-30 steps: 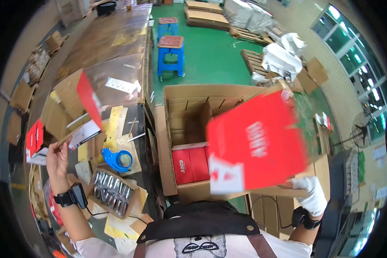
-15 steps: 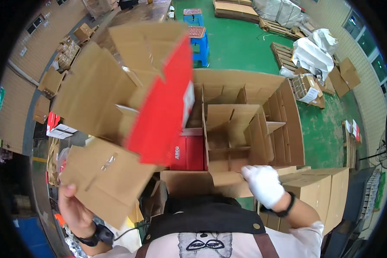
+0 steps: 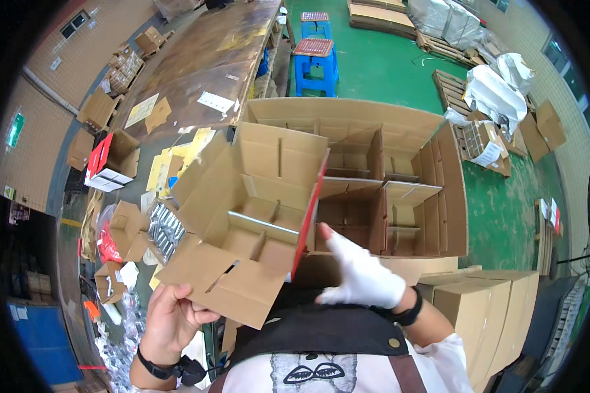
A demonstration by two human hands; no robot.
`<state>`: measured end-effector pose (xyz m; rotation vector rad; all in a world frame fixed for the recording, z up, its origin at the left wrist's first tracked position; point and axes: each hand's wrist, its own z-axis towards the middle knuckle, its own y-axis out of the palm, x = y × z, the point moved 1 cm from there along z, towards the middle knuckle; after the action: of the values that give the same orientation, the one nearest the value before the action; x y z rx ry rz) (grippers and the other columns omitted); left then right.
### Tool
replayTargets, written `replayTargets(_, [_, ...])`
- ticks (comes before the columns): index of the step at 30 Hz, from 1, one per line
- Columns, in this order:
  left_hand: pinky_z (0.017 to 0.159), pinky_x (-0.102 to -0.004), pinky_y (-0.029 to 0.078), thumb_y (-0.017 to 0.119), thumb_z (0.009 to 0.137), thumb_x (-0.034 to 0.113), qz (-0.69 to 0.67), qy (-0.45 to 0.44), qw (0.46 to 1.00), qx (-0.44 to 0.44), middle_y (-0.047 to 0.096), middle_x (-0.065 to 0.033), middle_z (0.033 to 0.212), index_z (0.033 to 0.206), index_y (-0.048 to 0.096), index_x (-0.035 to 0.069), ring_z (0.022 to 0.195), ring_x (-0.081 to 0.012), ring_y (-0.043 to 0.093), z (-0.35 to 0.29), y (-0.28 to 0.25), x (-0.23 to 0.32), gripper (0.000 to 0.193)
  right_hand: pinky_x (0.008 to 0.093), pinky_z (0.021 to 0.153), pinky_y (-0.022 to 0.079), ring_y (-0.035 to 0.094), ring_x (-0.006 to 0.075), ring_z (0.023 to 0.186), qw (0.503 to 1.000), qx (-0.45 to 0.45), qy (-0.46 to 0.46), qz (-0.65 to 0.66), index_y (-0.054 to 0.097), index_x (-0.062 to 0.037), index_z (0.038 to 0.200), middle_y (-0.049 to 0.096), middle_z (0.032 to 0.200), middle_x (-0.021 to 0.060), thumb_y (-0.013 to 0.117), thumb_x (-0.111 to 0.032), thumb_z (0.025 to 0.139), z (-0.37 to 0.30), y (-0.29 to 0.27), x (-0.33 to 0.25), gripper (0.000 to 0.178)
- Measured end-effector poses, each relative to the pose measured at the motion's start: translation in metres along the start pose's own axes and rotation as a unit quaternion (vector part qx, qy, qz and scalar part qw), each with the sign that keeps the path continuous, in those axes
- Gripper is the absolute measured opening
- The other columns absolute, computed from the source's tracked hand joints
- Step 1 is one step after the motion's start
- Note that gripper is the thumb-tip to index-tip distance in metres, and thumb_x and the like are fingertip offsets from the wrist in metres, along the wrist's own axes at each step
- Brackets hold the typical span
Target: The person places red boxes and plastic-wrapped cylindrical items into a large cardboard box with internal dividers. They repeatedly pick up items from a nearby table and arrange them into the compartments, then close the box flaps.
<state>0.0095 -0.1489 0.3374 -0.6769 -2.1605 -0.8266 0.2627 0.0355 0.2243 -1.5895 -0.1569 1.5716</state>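
My bare left hand [image 3: 177,314] pinches the near flap of an open cardboard box [image 3: 283,160]. The box is brown inside, with inner dividers and a red outer side, and it tilts over the left part of a large carton [image 3: 347,108]. In that carton stand several open brown boxes, one at the front right being an open box [image 3: 410,223] with a divider inside. My right hand [image 3: 367,275], in a white glove with a fingertip bare, is open at the carton's near edge, thumb and fingers apart, close to the box's red side. The carton's left part is hidden behind the held box.
A workbench [image 3: 196,65] runs along the left, with papers, a tray of metal parts [image 3: 166,229] and a red-and-white box [image 3: 115,160]. Closed cartons [image 3: 478,308] stand at the right. Blue stools [image 3: 314,62] and pallets [image 3: 451,92] are farther off on the green floor.
The box in my left hand has swung down and turned, so its inside now shows and its red side faces right. My right hand has left the carton's near edge and moved left, fingers spreading.
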Motion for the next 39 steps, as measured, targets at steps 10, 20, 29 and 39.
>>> replayTargets(10, [0.078, -0.0391, 0.061, 0.045, 0.094, 0.017, 0.007, -0.096, 0.995, -0.028, 0.061, -0.0214, 0.118, 0.126, 0.047, -0.005, 0.101, -0.0318, 0.066, 0.016, 0.027, -0.036, 0.039, 0.0448, 0.089, 0.05, 0.059, 0.0442, 0.106, 0.978, -0.108, 0.177, -0.014, 0.021, 0.0147, 0.14, 0.046, 0.13, 0.0351, 0.075, -0.038, 0.073, 0.038, 0.03, 0.013, 0.101])
replayTargets(20, [0.094, -0.0436, 0.053, 0.034, 0.099, 0.016, -0.042, -0.183, 0.982, -0.015, 0.05, -0.035, 0.124, 0.127, 0.035, -0.016, 0.113, -0.0441, 0.056, 0.201, -0.011, -0.151, 0.043, 0.0431, 0.088, 0.05, 0.056, 0.0381, 0.105, 0.962, 0.212, 0.113, -0.128, 0.047, -0.0025, 0.13, 0.053, 0.122, 0.0202, 0.072, -0.006, 0.067, 0.041, 0.033, 0.049, 0.067])
replayTargets(29, [0.082, -0.038, 0.055, 0.043, 0.102, 0.037, 0.144, -0.253, 0.949, -0.118, 0.06, -0.0206, 0.121, 0.129, 0.047, 0.004, 0.105, -0.0279, 0.064, 0.097, -0.078, -0.128, 0.043, 0.0532, 0.1, 0.037, 0.047, 0.0388, 0.122, 0.956, 0.176, -0.018, -0.235, 0.056, -0.0086, 0.124, 0.054, 0.127, 0.0157, 0.069, -0.022, 0.075, 0.141, 0.005, -0.013, 0.053])
replayTargets(39, [0.068, -0.027, 0.05, 0.056, 0.097, 0.031, 0.168, -0.067, 0.983, -0.031, 0.062, -0.0071, 0.105, 0.127, 0.048, 0.005, 0.087, -0.014, 0.063, 0.132, -0.144, -0.119, 0.04, 0.0609, 0.106, 0.027, 0.035, 0.0357, 0.134, 0.926, -0.069, 0.097, -0.358, 0.037, -0.0046, 0.141, 0.043, 0.142, 0.016, 0.066, -0.029, 0.081, 0.243, 0.064, 0.021, 0.071])
